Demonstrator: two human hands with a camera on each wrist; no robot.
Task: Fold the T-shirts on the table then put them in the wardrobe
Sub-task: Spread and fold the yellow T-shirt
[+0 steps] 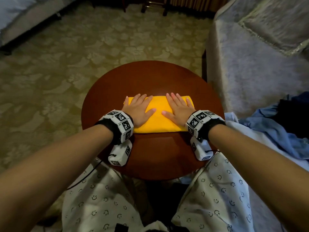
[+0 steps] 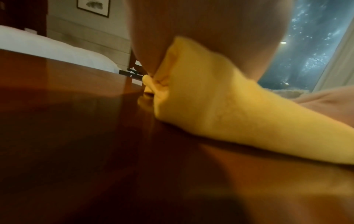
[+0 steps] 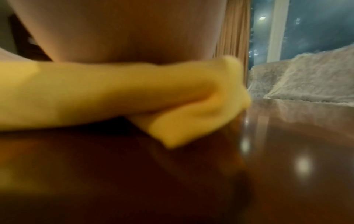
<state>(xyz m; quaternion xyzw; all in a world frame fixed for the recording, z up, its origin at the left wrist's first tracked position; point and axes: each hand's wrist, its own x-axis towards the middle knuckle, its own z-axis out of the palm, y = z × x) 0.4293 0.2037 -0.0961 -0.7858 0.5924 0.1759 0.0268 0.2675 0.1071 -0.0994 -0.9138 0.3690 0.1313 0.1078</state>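
Observation:
A yellow T-shirt (image 1: 158, 113) lies folded into a thick rectangle in the middle of the round dark wooden table (image 1: 150, 77). My left hand (image 1: 138, 108) lies flat on its left half with fingers straight and spread. On the right half my right hand (image 1: 177, 108) presses down flat in the same way. The left wrist view shows the heel of my left hand (image 2: 210, 27) on the folded yellow T-shirt (image 2: 220, 106). From the right wrist, the yellow T-shirt (image 3: 114, 94) bulges in layers under my right hand (image 3: 124, 30).
A pile of blue and dark clothes (image 1: 275, 124) lies to the right beside me. A grey covered sofa (image 1: 259, 56) stands right of the table, and a bed (image 1: 16, 17) at far left. Patterned carpet (image 1: 66, 64) surrounds the table.

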